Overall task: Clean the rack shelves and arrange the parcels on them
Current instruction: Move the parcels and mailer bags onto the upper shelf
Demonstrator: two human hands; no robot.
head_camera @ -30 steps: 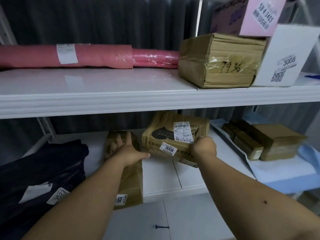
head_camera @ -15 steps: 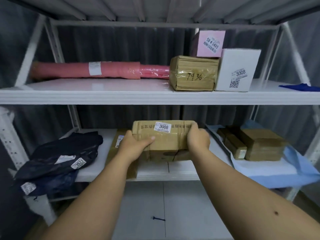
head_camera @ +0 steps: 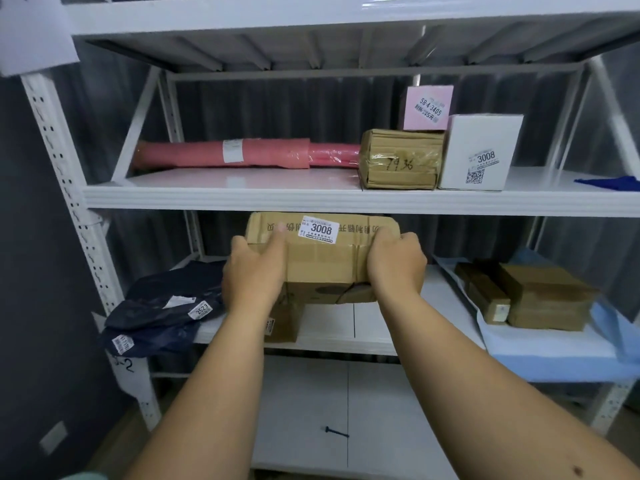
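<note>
A brown cardboard parcel labelled 3008 [head_camera: 325, 265] is held up in front of the lower shelf [head_camera: 374, 327], its top just under the edge of the middle shelf [head_camera: 242, 197]. My left hand [head_camera: 254, 271] grips its left end and my right hand [head_camera: 396, 266] grips its right end. Below the held box a brown paper parcel [head_camera: 282, 322] lies on the lower shelf, mostly hidden by my left arm.
The middle shelf carries a pink roll [head_camera: 225, 154], a taped brown box marked 7936 [head_camera: 400, 159] with a pink box [head_camera: 427, 107] on it, a white box labelled 3008 [head_camera: 479, 152] and a blue cloth [head_camera: 609, 183]. Dark bagged parcels [head_camera: 166, 310] lie lower left; brown boxes [head_camera: 533, 296] on a blue sheet lie lower right.
Both hands have lifted the 3008 parcel off the lower shelf and turned it so its label faces me. My view has pulled back and tilted up, showing more of the rack.
</note>
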